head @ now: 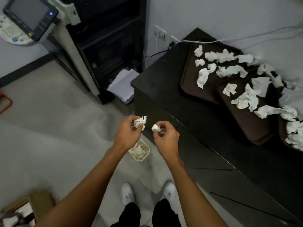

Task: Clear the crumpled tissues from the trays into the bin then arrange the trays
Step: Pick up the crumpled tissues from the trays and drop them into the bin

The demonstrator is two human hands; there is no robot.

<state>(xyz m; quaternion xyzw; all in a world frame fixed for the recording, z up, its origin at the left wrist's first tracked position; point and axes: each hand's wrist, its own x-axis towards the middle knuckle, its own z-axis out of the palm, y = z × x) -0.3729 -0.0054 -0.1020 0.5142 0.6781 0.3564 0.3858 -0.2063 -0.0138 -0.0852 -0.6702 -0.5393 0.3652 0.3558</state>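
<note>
The left hand [127, 134] and right hand [165, 136] are held close together but apart, above the floor [57, 128], off the front left corner of the dark surface [164, 82].

- Left hand: fingers curled round a crumpled tissue [140, 121].
- Right hand: fingertips pinching a smaller tissue wad [155, 127].

The cream bin [148, 149] stands on the floor below the left wrist. It already holds crumpled tissues.

Three dark brown trays lie on the surface toward its rear and right edges:

- The far tray [190, 79] is near the rear edge.
- The middle tray [249, 125] overlaps the far tray's near right corner.
- The third tray [282, 135] is cut off by the right frame edge.

Loose tissues [229, 71] are scattered across all three trays.

A photocopier [29, 17] stands at upper left.
</note>
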